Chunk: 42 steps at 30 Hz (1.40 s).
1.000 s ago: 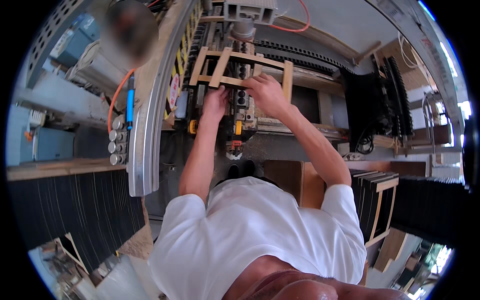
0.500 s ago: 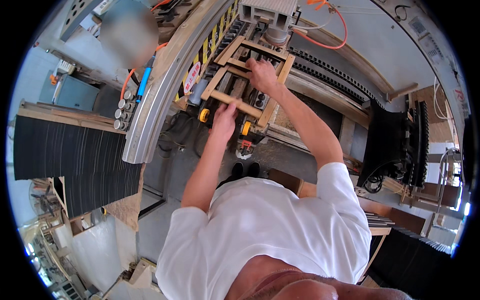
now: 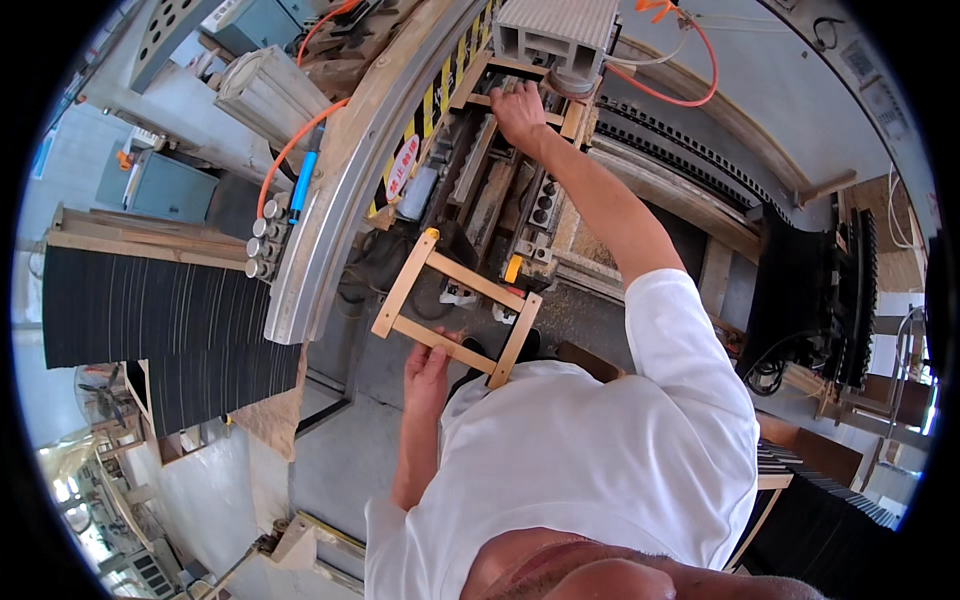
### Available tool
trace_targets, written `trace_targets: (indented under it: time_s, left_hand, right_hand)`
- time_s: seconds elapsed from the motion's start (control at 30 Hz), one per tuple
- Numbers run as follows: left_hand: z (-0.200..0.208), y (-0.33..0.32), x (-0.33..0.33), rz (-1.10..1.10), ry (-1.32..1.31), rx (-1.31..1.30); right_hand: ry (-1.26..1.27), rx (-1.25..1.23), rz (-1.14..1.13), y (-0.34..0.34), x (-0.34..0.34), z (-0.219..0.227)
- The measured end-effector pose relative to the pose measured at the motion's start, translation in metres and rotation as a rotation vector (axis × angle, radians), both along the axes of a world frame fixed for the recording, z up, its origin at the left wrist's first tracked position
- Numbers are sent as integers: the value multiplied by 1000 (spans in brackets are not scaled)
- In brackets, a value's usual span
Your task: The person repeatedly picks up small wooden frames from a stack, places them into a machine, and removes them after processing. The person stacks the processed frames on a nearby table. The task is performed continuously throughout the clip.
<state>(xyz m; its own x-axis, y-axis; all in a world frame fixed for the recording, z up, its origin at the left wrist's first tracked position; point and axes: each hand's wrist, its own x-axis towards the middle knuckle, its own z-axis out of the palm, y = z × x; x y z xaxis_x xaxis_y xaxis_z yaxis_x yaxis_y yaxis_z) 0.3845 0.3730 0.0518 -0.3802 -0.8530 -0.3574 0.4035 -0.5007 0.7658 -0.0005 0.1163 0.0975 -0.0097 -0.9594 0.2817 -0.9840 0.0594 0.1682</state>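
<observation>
My left hand [image 3: 428, 370] is closed on the near rail of a small wooden frame [image 3: 475, 280]. This frame has two side bars and two cross rails, and it hangs tilted in front of my body, off the machine. Farther away, my right hand [image 3: 520, 118] reaches to a second wooden frame [image 3: 572, 122] lying on the machine bed. Its fingers curl at that frame's near rail; the hand partly covers the frame, and the fingertips' grip is not fully visible. A grey ribbed machine head [image 3: 555, 35] stands over the far frame's right part.
A metal beam [image 3: 345, 180] with striped warning tape runs along the left. Stacked black strips [image 3: 165, 300] stand farther left. On the right are a black cable chain [image 3: 690, 155] and a black curved guard [image 3: 780, 290]. An orange hose [image 3: 715, 60] loops beside the machine head.
My left hand has drawn the near wooden frame off the machine toward my body. My right hand has moved farther away, along with the other frame, which now lies nearer the machine head.
</observation>
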Motion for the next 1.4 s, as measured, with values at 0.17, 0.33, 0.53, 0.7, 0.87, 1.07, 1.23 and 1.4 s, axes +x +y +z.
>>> trace_targets:
  time_s: [0.17, 0.33, 0.53, 0.7, 0.87, 1.07, 1.23, 1.4]
  left_hand:
    - [-4, -12, 25, 21, -37, 19]
    - [-29, -23, 62, 93, -28, 58]
    - [-49, -52, 96, 69, 0, 107]
    - [-65, -74, 126, 25, -38, 137]
    - [-77, -80, 147, 57, -135, 175]
    - [-98, -67, 157, 76, -295, 158]
    - [-111, -45, 149, 133, -417, 190]
    - [-106, -22, 130, 167, -461, 231]
  right_hand:
    - [-5, 39, -85, -52, -35, -15]
    - [48, -17, -150, -68, -40, -1]
    - [-40, 99, -175, -92, -58, -8]
    - [57, 220, -235, -104, -62, 0]
    - [126, 145, -252, -106, -75, -22]
    - [175, 189, -233, -106, -68, -18]
    - [156, 129, -175, -105, -66, -14]
    - [61, 135, -145, -104, -67, -15]
